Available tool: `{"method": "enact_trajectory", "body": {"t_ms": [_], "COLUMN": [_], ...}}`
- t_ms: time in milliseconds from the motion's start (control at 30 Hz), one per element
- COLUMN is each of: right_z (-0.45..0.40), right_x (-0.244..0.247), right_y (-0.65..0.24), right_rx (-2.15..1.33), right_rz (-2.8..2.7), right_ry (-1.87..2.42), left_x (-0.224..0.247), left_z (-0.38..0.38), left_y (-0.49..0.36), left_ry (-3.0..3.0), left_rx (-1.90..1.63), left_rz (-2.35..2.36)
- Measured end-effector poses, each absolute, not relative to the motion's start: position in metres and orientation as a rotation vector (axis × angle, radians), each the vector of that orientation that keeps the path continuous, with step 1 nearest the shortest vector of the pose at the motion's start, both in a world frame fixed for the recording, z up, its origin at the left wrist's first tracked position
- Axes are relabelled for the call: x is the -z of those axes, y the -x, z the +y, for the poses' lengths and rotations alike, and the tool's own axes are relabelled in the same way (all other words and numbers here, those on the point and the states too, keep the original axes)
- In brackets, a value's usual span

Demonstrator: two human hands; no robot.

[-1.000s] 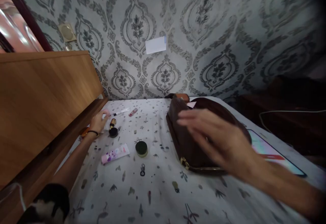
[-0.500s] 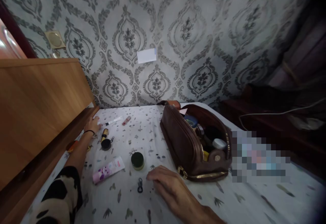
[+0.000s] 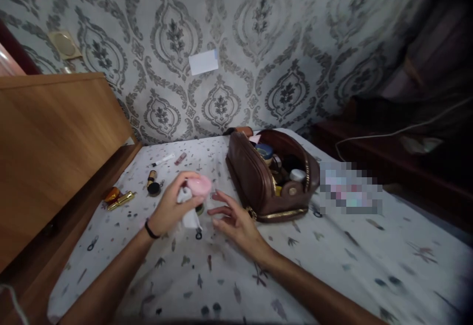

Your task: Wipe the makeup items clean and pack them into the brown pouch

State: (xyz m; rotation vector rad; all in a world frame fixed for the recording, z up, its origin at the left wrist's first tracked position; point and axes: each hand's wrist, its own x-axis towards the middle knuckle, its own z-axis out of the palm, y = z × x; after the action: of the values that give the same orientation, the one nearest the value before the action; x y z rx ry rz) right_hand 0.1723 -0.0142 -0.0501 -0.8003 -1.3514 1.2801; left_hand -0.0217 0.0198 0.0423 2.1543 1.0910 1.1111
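Observation:
A smooth, rounded pink object is gripped between the thumb and fingers of my left hand. Something white hangs or lies just below it; I cannot tell whether the two are joined. My right hand holds nothing, its fingers apart and curved toward the pink object. Partly hidden between the hands is a small green jar. Right of them stands an unzipped brown leather toiletry bag, with a blue-lidded jar and a white-lidded container inside.
On the patterned sheet at left lie a black-lidded jar, a gold tube, an amber item, a slim white stick and a small pinkish tube. A wooden panel borders the left.
My left hand has come from the far left side to the middle, now holding the pink object. My right hand has lifted and its fingers have spread. The view has shifted.

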Motion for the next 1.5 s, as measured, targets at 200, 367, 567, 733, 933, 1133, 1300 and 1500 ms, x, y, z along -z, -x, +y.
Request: {"method": "enact_trajectory", "body": {"t_ms": [200, 367, 567, 733, 933, 1133, 1300, 1500], "right_z": [-0.010, -0.007, -0.019, -0.025, -0.023, -0.022, -0.024, -0.026], "right_x": [0.053, 0.052, 0.057, 0.061, 0.052, 0.044, 0.039, 0.041], "right_y": [-0.181, -0.185, -0.185, -0.184, -0.179, -0.180, -0.183, -0.180], "right_rx": [-1.250, -1.180, -0.844, -0.800, -1.091, -1.542, -1.779, -1.977], "right_rz": [-1.292, -1.350, -1.613, -1.719, -1.627, -1.280, -0.973, -1.007], "right_ry": [0.705, 0.780, 0.905, 0.843, 0.789, 0.691, 0.660, 0.652], "left_x": [-0.008, 0.000, 0.002, 0.005, -0.007, 0.007, 0.023, 0.023], "left_z": [-0.004, -0.002, -0.019, -0.013, 0.003, -0.005, -0.011, -0.009], "left_y": [-0.025, -0.019, -0.039, -0.052, -0.034, -0.030, -0.029, -0.026], "left_ry": [-2.376, -2.543, -2.934, -2.703, -1.867, -1.596, -1.997, -2.059], "left_rx": [-1.002, -1.078, -1.136, -0.940, -0.954, -1.194, -1.214, -1.226], "left_rz": [0.939, 1.001, 0.951, 1.050, 1.023, 0.894, 0.870, 0.950]}}
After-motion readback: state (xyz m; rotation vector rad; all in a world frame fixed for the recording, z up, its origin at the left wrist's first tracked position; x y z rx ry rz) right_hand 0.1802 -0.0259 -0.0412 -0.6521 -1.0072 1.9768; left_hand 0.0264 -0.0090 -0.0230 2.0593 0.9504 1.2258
